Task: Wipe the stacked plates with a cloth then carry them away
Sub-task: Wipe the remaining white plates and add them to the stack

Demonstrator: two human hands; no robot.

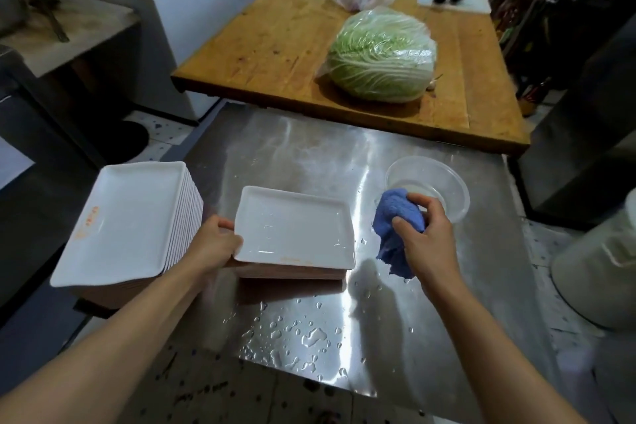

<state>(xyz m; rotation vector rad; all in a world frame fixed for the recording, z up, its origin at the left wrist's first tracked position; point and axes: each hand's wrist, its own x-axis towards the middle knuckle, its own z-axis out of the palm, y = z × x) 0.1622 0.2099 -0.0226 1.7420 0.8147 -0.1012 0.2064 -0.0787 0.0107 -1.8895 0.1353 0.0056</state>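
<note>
**Wet plate held, cloth bunched beside it**

A white rectangular plate [296, 227], beaded with water, is sitting atop a short stack [292, 273] on the steel table [309, 148]. The left hand [215, 244] is gripping its left edge. The right hand [426, 234] is clutching a bunched blue cloth [395, 217] just beside a clear plastic bowl [447, 182]. A taller plate stack [127, 224] is standing left. A wrapped napa cabbage [378, 55] is lying on the wooden table [275, 45] beyond.

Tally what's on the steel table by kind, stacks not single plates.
Stacks of white rectangular plates: 2, a tall stack at the left edge and a short stack that the left hand grips
Blue cloth: 1, held by the right hand
Clear plastic bowl: 1
Total: 4
</note>
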